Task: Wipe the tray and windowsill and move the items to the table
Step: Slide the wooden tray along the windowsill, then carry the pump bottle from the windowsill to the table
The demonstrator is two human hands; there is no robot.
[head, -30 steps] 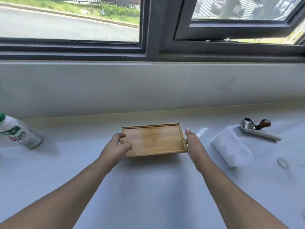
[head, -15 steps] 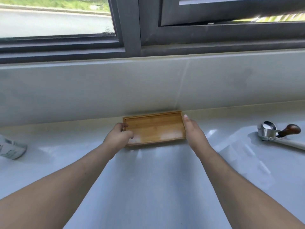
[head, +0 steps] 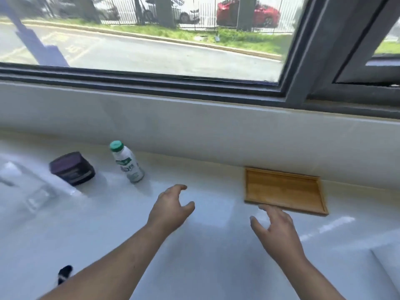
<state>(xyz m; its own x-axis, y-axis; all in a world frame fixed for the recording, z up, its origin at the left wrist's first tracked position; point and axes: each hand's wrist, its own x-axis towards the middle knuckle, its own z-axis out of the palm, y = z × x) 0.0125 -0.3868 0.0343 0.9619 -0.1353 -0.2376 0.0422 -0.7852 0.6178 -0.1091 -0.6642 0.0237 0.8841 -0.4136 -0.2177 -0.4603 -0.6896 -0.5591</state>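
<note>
The empty wooden tray [head: 283,189] lies flat on the white windowsill [head: 207,245], pushed back against the low wall at the right. My right hand [head: 275,226] hovers just in front of the tray's near left corner, fingers spread, holding nothing. My left hand [head: 171,207] is over the sill's middle, open and empty, a short way right of a white bottle with a green cap [head: 126,162] that stands upright. A dark purple jar [head: 72,168] sits left of the bottle.
A clear plastic item [head: 32,191] lies at the far left of the sill. A small dark object [head: 63,273] shows by my left forearm. A white edge [head: 387,260] sits at the lower right. The window frame [head: 303,61] rises behind the low wall.
Both hands have let go of the tray, which now rests against the back wall. My view has swung left, bringing the bottle and the purple jar into sight.
</note>
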